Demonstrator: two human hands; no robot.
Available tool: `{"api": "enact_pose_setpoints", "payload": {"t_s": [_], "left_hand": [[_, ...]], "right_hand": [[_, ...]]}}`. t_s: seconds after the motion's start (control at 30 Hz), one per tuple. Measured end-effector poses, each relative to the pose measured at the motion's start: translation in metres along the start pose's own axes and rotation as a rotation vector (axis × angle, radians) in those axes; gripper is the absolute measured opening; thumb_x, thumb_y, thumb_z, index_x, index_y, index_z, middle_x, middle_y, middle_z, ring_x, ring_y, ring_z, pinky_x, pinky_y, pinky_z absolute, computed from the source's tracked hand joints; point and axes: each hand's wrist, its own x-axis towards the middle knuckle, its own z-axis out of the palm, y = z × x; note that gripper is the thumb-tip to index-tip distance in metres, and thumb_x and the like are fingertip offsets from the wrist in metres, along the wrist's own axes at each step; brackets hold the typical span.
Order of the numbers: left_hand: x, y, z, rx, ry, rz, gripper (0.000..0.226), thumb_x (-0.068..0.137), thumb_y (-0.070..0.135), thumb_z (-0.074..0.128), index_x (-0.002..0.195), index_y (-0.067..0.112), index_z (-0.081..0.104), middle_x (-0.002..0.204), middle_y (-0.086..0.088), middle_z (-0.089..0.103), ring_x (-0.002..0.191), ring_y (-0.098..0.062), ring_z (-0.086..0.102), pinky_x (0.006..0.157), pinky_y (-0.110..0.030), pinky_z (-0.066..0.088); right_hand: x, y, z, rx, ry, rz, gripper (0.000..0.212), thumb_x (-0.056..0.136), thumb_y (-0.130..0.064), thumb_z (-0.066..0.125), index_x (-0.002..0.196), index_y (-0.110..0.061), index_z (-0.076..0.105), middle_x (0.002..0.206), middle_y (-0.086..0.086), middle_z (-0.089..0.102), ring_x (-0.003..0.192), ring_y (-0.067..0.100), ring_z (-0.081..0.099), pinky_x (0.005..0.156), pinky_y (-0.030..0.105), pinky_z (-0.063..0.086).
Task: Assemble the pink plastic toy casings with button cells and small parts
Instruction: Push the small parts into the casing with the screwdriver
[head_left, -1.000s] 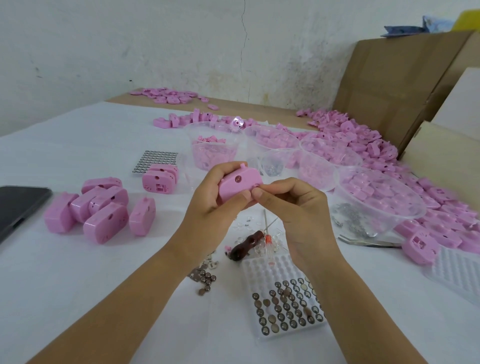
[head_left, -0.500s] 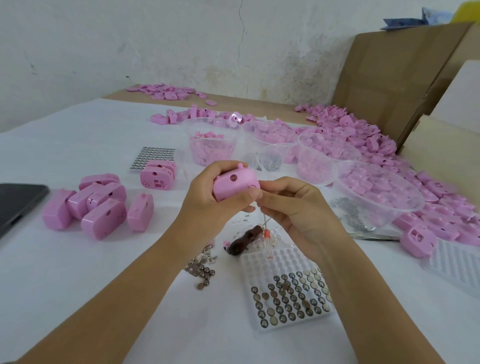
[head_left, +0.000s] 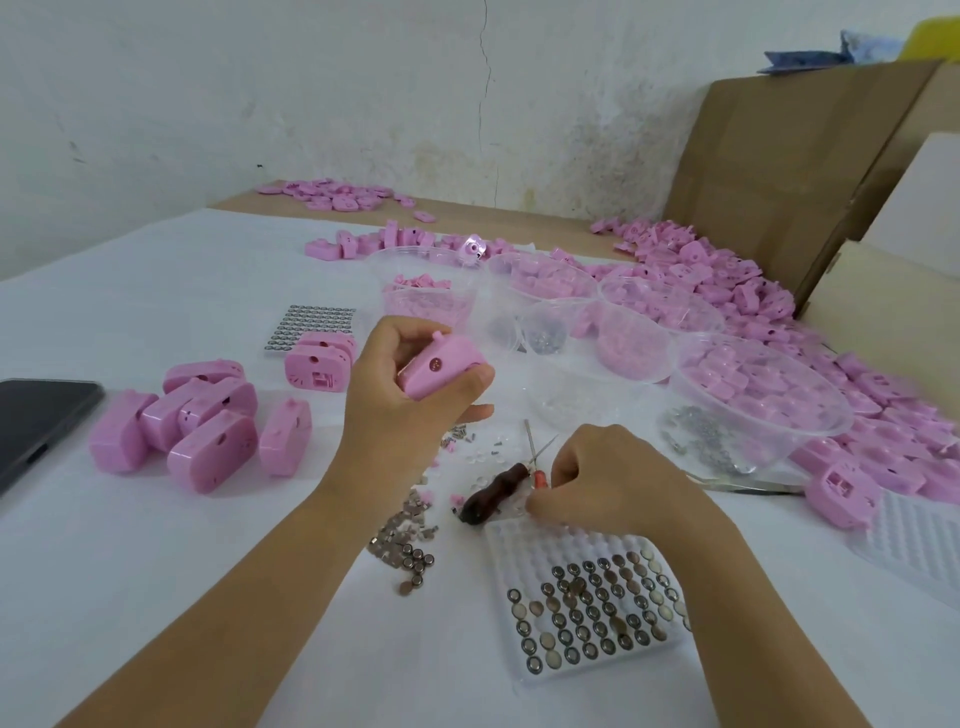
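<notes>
My left hand is shut on a pink toy casing and holds it above the table. My right hand is down at the table, fingers curled at the red handle of a small screwdriver beside a dark-handled tool. I cannot tell whether it grips the red handle. A clear tray of button cells lies just in front of that hand. Loose button cells lie under my left forearm.
Several finished pink casings lie at the left, next to a dark phone. Clear bowls of pink parts and a heap of pink casings fill the right. Cardboard boxes stand behind. Tweezers lie at the right.
My right hand has left the casing and dropped to the tools on the table. My left hand still holds the casing and has turned it a little.
</notes>
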Motion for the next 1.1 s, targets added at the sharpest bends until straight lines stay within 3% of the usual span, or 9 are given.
{"api": "enact_pose_setpoints", "payload": {"t_s": [0.1,0.2,0.3,0.4,0.5,0.57,0.67,0.77,1.1], "left_hand": [[-0.001,0.001,0.001,0.007,0.019,0.028,0.035,0.063,0.012,0.075,0.086,0.024,0.051,0.101,-0.015,0.059,0.078,-0.027,0.068,0.056,-0.033,0.057],[-0.001,0.0,0.0,0.062,0.044,0.09,0.039,0.071,0.003,0.075,0.087,0.031,0.052,0.1,-0.015,0.059,0.073,-0.018,0.067,0.052,-0.029,0.056],[0.0,-0.001,-0.002,0.163,0.05,0.172,0.04,0.077,-0.002,0.071,0.087,0.034,0.056,0.095,-0.002,0.057,0.064,-0.006,0.063,0.05,-0.021,0.053],[0.0,-0.001,-0.004,0.21,0.062,0.188,0.04,0.076,0.001,0.072,0.083,0.038,0.058,0.087,0.013,0.059,0.061,-0.005,0.06,0.048,-0.022,0.052],[0.0,-0.001,-0.004,0.228,0.09,0.184,0.041,0.077,0.001,0.071,0.082,0.039,0.057,0.085,0.017,0.058,0.059,-0.004,0.058,0.047,-0.024,0.052],[0.001,0.0,-0.004,0.238,0.112,0.191,0.041,0.077,0.0,0.07,0.083,0.038,0.056,0.088,0.012,0.057,0.06,-0.004,0.058,0.047,-0.023,0.052],[0.001,0.001,-0.004,0.258,0.129,0.208,0.039,0.078,0.0,0.069,0.086,0.035,0.055,0.087,0.012,0.056,0.059,-0.003,0.059,0.046,-0.023,0.052],[0.001,0.001,-0.004,0.279,0.137,0.218,0.039,0.078,0.0,0.069,0.086,0.035,0.055,0.087,0.015,0.055,0.062,-0.003,0.058,0.046,-0.024,0.053],[0.0,0.001,-0.004,0.328,0.11,0.241,0.039,0.079,-0.001,0.068,0.087,0.035,0.054,0.081,0.033,0.053,0.066,0.0,0.057,0.046,-0.024,0.052]], "right_hand": [[0.0,0.001,-0.003,0.028,0.074,-0.029,0.037,0.066,-0.033,0.064,0.046,-0.015,0.039,0.048,-0.001,0.037,0.048,0.016,0.031,0.051,0.026,0.028],[0.001,0.002,-0.008,0.112,0.331,-0.056,0.037,0.072,-0.036,0.066,0.052,-0.009,0.051,0.046,-0.003,0.04,0.046,0.014,0.035,0.049,0.024,0.03],[0.002,0.005,-0.013,0.265,0.634,-0.062,0.028,0.074,-0.032,0.064,0.057,-0.01,0.058,0.042,-0.008,0.04,0.041,0.008,0.03,0.045,0.017,0.026],[0.002,0.006,-0.014,0.367,0.752,-0.101,0.031,0.074,-0.033,0.059,0.059,-0.006,0.058,0.043,-0.006,0.039,0.043,0.01,0.029,0.043,0.017,0.024],[0.001,0.003,-0.015,0.536,0.835,-0.197,0.025,0.079,-0.023,0.063,0.054,-0.021,0.061,0.045,-0.004,0.048,0.043,0.015,0.038,0.044,0.018,0.031],[-0.002,-0.001,-0.018,0.714,0.893,-0.276,0.027,0.077,-0.019,0.063,0.056,-0.037,0.065,0.053,0.0,0.057,0.047,0.022,0.047,0.046,0.031,0.039],[-0.006,-0.004,-0.022,0.937,0.9,-0.365,0.018,0.07,-0.021,0.058,0.057,-0.032,0.066,0.054,0.005,0.056,0.049,0.017,0.048,0.046,0.034,0.038],[-0.007,-0.004,-0.022,1.123,0.802,-0.446,0.012,0.066,-0.028,0.06,0.06,-0.027,0.07,0.053,-0.003,0.059,0.047,0.01,0.052,0.048,0.02,0.042],[-0.007,-0.007,-0.02,1.088,0.746,-0.462,0.014,0.064,-0.035,0.059,0.063,-0.029,0.072,0.055,-0.005,0.062,0.049,0.009,0.054,0.049,0.016,0.043]]}}
